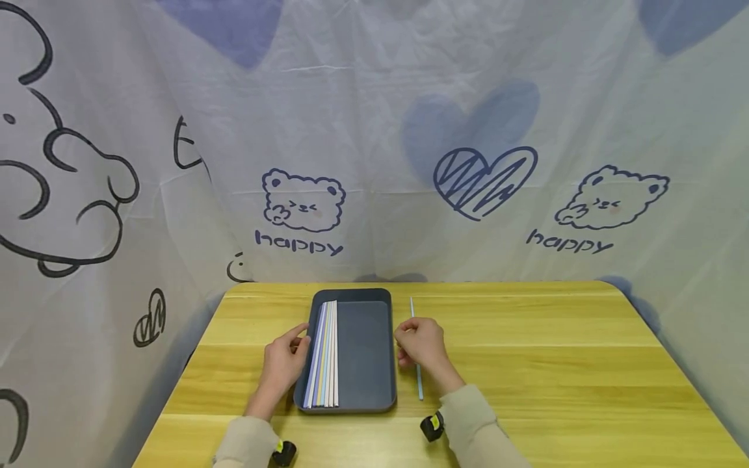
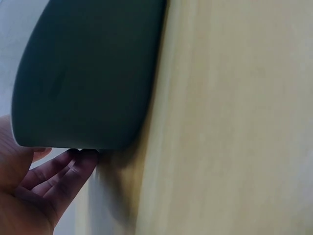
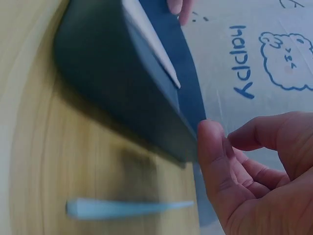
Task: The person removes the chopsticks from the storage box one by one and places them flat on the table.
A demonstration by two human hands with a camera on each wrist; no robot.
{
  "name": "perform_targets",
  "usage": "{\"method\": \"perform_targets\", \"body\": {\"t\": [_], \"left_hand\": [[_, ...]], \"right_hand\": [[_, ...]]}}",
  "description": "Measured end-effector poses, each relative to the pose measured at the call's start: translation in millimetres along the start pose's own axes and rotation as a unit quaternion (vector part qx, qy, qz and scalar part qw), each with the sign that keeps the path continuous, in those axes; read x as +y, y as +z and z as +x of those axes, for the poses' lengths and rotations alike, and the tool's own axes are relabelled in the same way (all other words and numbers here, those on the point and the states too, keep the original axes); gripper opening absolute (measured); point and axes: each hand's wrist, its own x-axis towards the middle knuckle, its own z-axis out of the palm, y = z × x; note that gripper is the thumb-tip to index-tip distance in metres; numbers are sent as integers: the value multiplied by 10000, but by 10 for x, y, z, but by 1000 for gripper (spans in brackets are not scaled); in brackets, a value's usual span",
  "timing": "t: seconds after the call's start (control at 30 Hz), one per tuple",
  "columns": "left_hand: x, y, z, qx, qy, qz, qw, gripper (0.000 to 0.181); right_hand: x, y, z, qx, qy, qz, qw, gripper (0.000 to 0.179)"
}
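Note:
A dark grey rectangular tray lies on the table, with several long thin sticks in white, purple, yellow and blue side by side along its left side. My left hand rests at the tray's left edge; in the left wrist view its extended fingers touch the tray's outer wall. Beside the right edge, my right hand is loosely curled, with no stick visible between thumb and index finger in the right wrist view. A light blue stick lies on the table below that hand, which partly covers it in the head view.
The wooden table extends to the right of the tray. Behind it hangs a pale cloth printed with bears and hearts. Small black wrist devices with yellow-green marks sit at the cuffs, including one by the right sleeve.

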Motion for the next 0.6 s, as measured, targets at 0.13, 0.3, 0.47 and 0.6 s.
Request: {"method": "perform_targets", "body": {"t": [0.13,0.3,0.47,0.6], "left_hand": [[2,9,-8,-5,8,-47,10000,36],[6,-10,-21,20,50,-49,10000,35],[-3,-1,-19,70,29,17,10000,35],[3,-8,-16,74,-7,-42,10000,35]], "right_hand": [[-83,103,-20,-87,-77,36,9999,19],[-149,295,-20,-237,-23,118,9996,16],[-159,477,-3,-366,-120,-13,9993,15],[-131,611,7,-463,-157,-163,9987,12]]}}
